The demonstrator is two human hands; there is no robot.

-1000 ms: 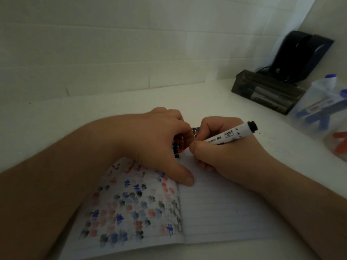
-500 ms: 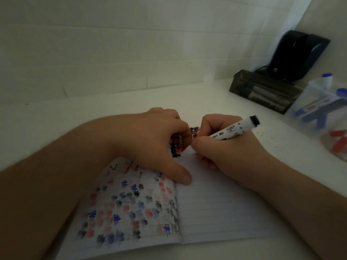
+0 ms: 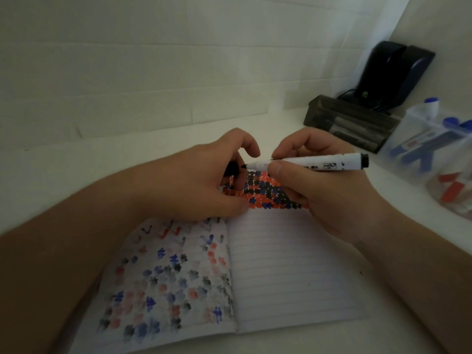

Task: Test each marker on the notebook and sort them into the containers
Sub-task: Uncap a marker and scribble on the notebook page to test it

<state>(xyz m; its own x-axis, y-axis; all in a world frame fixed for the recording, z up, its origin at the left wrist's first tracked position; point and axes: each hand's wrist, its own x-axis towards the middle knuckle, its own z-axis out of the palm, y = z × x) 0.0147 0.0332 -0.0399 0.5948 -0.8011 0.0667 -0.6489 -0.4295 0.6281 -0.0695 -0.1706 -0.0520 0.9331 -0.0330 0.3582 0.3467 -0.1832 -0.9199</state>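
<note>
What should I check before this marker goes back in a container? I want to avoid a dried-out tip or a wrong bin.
1. Cap within reach: ok. The left hand holds a small black cap just beside the tip.
2. Cap on: not ok. The white marker with the black tip is uncapped, in the right hand.
3. Tip off the paper: ok. It sits above the open lined notebook.
4. Colour known: ok. The tip and end plug are black.
5. Matching bin: cannot tell. The clear plastic container holds blue markers, a second one red; the dark tray is too dim to read.
</note>
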